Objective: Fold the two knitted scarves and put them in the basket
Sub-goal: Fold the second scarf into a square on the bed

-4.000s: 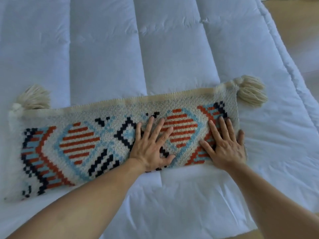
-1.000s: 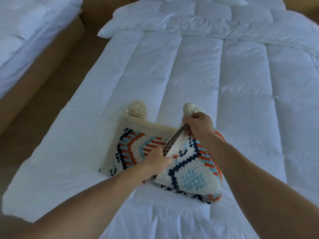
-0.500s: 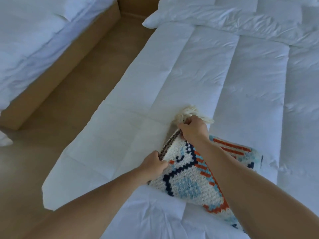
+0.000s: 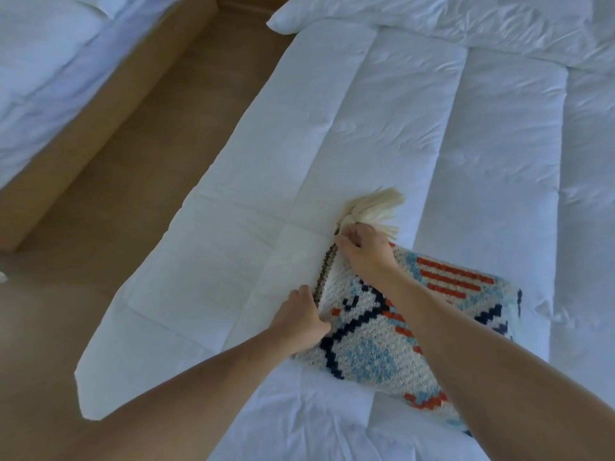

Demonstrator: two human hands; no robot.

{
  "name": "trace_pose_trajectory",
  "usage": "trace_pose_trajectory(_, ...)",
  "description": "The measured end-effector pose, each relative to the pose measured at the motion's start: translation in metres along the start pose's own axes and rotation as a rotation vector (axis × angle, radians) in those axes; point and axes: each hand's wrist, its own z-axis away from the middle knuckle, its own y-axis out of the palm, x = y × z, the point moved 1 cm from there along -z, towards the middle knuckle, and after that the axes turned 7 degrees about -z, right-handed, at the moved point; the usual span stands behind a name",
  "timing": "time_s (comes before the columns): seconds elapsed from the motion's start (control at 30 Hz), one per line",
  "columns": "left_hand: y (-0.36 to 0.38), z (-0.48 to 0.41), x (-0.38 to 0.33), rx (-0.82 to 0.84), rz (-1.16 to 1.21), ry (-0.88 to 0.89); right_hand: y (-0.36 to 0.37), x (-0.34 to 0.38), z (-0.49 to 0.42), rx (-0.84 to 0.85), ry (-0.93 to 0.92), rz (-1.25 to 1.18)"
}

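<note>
A cream knitted scarf (image 4: 376, 347) with navy, orange and light-blue patterns lies folded into a thick rectangle on the white quilt (image 4: 382, 134). Its cream tassel (image 4: 372, 207) sticks out at the far corner. My right hand (image 4: 362, 251) pinches the folded edge at that far corner, just below the tassel. My left hand (image 4: 301, 319) grips the same left edge nearer to me. A second scarf and a basket are not in view.
The quilt's left edge hangs over a tan floor (image 4: 109, 207). Beyond the floor strip stands another bed (image 4: 50, 81) with white bedding and a tan base. A folded-back duvet or pillow (image 4: 432, 24) lies at the bed's far end.
The long flat scarf has been folded over into a compact rectangle. Both hands went from pressing flat to gripping its left edge. The view has swung left, showing floor and the other bed.
</note>
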Motion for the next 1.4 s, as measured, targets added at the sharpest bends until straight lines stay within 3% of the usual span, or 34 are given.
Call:
trace_pose_trajectory(0.1,0.0,0.001,-0.014,-0.25,-0.306,0.14,-0.009,-0.01,0.027,-0.055,-0.124,-0.11)
trace_pose_trajectory(0.23,0.007,-0.01,-0.048,-0.477,-0.504,0.446,-0.031,-0.043,0.069,-0.309,-0.196,0.101)
trace_pose_trajectory(0.3,0.013,-0.023,-0.067,-0.45,-0.586,0.52,-0.049,-0.068,0.085,-0.314,-0.138,0.332)
trace_pose_trajectory(0.4,0.018,-0.053,-0.078,-0.401,-0.658,0.484,-0.071,-0.112,0.098,-0.186,0.059,0.633)
trace_pose_trajectory(0.57,0.032,-0.085,-0.059,-0.396,-0.599,0.327,-0.07,-0.158,0.095,-0.151,0.222,0.657)
trace_pose_trajectory(0.83,0.049,-0.105,-0.048,-0.457,-0.549,0.342,-0.049,-0.187,0.08,-0.197,0.172,0.609)
trace_pose_trajectory(1.03,0.041,-0.078,-0.057,-0.483,-0.605,0.345,-0.062,-0.164,0.097,-0.165,0.145,0.623)
trace_pose_trajectory(1.13,0.045,-0.043,-0.058,-0.509,-0.603,0.486,-0.059,-0.147,0.13,-0.177,-0.03,0.65)
trace_pose_trajectory(1.27,0.068,-0.016,-0.039,-0.404,-0.733,0.794,-0.04,-0.158,0.161,-0.071,-0.148,0.666)
trace_pose_trajectory(1.4,0.08,-0.034,-0.021,-0.397,-0.869,0.81,-0.033,-0.181,0.157,-0.02,-0.136,0.696)
